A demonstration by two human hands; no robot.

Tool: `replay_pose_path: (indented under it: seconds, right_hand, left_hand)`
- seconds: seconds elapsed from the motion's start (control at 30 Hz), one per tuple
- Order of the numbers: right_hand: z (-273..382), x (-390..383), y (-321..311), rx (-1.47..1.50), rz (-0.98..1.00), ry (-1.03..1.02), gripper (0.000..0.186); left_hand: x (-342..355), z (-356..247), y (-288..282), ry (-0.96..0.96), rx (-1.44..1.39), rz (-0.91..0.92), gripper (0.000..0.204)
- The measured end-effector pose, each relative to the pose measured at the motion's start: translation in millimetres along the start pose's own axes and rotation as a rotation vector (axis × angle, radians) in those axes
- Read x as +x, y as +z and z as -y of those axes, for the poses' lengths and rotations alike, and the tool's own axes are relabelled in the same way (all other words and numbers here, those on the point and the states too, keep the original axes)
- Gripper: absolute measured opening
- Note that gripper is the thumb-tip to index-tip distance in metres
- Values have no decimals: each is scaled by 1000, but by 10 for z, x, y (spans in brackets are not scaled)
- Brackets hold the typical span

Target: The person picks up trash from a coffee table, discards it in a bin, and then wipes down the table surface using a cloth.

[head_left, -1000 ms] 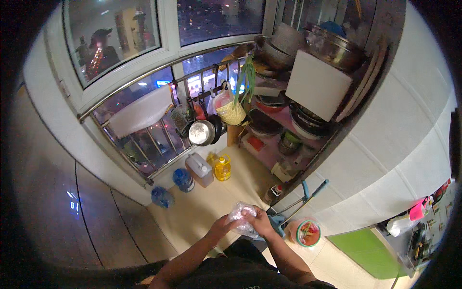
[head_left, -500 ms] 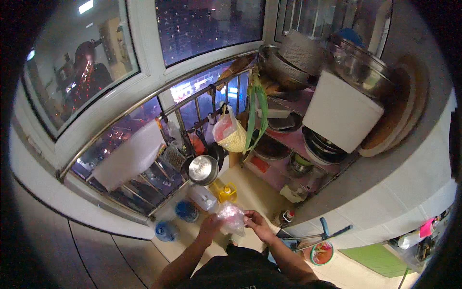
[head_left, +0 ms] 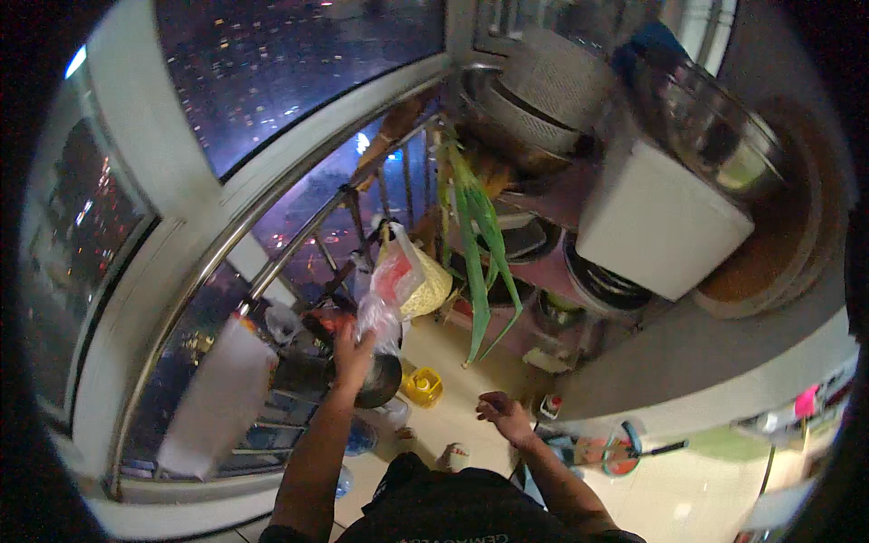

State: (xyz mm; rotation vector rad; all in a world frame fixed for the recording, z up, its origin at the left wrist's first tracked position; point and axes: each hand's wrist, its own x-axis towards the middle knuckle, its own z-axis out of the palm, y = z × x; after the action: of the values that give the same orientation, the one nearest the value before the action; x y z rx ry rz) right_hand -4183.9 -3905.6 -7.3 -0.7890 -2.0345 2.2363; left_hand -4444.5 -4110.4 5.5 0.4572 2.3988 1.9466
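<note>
My left hand (head_left: 351, 353) is raised to the railing, its fingers closed on a crumpled clear plastic bag (head_left: 378, 328). That bag overlaps a white and pink plastic bag (head_left: 398, 274) hanging there; whether they touch, I cannot tell. Directly behind hangs a pale yellow woven basket (head_left: 431, 288). Just below my left hand is a dark pan (head_left: 378, 380), partly covered by my wrist. Lower and to the right, my right hand (head_left: 505, 416) hovers over the floor with loosely bent fingers and nothing visible in them.
Long green leaves (head_left: 480, 235) droop beside a crowded shelf. Metal bowls (head_left: 711, 127) and a white box (head_left: 661, 222) are stacked on top. A yellow jug (head_left: 422, 386) stands on the floor. A metal railing (head_left: 299, 237) runs along the window, with a white sheet (head_left: 217, 398) over it.
My left hand has carried the clear bag up and left to the hanging basket. The right hand has let go of the bag and moved slightly right. The view has shifted closer to the railing.
</note>
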Motion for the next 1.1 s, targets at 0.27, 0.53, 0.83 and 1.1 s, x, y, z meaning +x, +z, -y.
replay_pose_path:
  seconds: [0.27, 0.53, 0.83, 1.1]
  right_hand:
    - [-480, -625, 1, 109, -440, 143, 27]
    - [-757, -965, 390, 206, -611, 167, 27]
    - [-682, -976, 669, -105, -664, 326, 22]
    - [-613, -929, 569, -385, -642, 361, 28]
  left_hand:
    - [1426, 508, 563, 180, 571, 190, 38]
    - [1991, 1196, 1076, 211, 825, 347, 37]
    - [2255, 1186, 1278, 285, 700, 281, 35]
    - [1862, 670, 1115, 302, 766, 474, 38]
